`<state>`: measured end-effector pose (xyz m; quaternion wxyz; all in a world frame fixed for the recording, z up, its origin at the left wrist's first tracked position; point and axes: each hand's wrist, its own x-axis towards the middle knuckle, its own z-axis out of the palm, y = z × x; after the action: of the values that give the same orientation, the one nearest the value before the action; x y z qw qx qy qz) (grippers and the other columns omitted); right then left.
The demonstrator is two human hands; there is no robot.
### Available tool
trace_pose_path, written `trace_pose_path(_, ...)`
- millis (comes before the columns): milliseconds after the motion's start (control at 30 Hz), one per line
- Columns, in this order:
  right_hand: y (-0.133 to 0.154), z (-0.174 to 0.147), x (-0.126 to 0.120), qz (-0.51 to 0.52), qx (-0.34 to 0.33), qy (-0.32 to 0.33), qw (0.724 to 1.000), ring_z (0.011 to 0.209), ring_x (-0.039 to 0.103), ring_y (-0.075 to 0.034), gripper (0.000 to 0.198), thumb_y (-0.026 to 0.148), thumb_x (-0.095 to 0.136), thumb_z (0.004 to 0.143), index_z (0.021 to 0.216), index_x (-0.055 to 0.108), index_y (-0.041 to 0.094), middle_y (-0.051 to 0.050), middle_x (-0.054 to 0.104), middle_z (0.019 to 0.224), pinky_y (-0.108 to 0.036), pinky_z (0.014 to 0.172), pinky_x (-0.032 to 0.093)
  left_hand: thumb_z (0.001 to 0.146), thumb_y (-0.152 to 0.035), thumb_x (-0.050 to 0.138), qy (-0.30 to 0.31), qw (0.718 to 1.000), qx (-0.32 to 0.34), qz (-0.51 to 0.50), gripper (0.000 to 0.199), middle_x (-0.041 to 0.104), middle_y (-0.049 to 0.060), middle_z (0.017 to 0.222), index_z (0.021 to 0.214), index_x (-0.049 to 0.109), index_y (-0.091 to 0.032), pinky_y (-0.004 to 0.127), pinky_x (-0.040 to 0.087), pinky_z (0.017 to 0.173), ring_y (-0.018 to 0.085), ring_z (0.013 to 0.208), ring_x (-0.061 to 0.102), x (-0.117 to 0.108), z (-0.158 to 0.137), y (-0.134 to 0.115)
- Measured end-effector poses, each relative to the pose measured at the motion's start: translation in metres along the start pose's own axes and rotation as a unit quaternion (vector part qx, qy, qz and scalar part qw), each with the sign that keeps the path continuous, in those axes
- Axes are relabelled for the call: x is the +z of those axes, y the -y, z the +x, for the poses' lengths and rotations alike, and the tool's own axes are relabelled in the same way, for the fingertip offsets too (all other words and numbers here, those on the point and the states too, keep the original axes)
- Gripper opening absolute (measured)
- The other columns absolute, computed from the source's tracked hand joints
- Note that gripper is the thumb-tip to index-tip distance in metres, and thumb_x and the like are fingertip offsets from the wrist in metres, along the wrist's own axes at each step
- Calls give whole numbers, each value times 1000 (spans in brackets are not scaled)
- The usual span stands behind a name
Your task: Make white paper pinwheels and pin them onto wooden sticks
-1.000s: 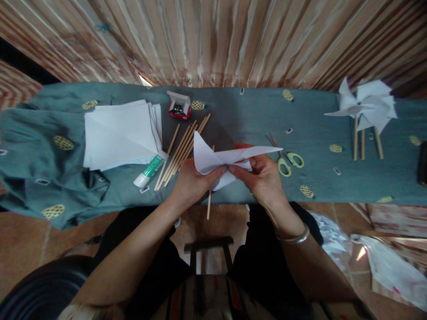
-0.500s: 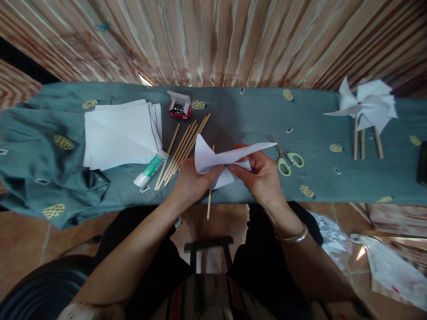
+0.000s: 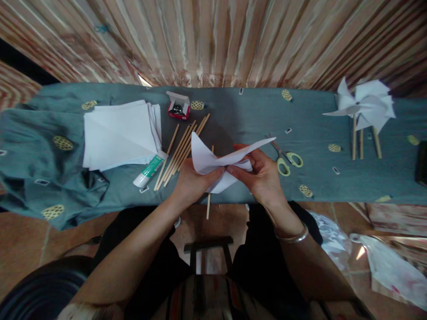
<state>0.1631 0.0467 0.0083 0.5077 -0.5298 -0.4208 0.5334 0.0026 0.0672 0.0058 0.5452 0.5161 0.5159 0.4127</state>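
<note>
A white paper pinwheel (image 3: 230, 159) with curled blades is held between my two hands above the table's front edge. My left hand (image 3: 193, 180) closes on its left side, thumb pressed near the centre. From the right, my right hand (image 3: 263, 175) pinches it, its thumb meeting the left thumb at the middle. The fingers behind the paper are partly hidden. A wooden stick (image 3: 208, 209) lies beneath the pinwheel and juts past the table edge; whether it is joined to the paper I cannot tell.
Left of my hands lie several wooden sticks (image 3: 182, 151), a glue stick (image 3: 150, 170) and a stack of white paper (image 3: 116, 133). Behind them stands an open red box (image 3: 179, 109) of small metal pieces. Green-handled scissors (image 3: 287, 161) lie right; assembled pinwheels (image 3: 370, 104) rest farther right.
The pinwheel's blades have shifted a little, the left one leaning further left and the lower one spreading wider. Both hands stay in nearly the same place.
</note>
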Motion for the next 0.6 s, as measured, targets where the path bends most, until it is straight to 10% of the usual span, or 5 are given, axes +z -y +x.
trace_pose_path(433,13,-10,-12,-110,-85,-69,988,81,72,-18,39,24,79,69,105,65,23,1,76,86,-31,72,59,82,-67,53,53,988,33,-145,58,75,10,98,102,70,-15,38,54,85,24,92,70,-18,10,1)
trace_pose_path(600,19,-25,-20,-158,-109,-69,979,78,72,-17,39,18,77,69,107,68,25,1,77,87,-29,72,59,84,-44,60,-14,995,36,92,35,75,9,96,98,71,-15,31,52,77,21,86,69,-28,22,15)
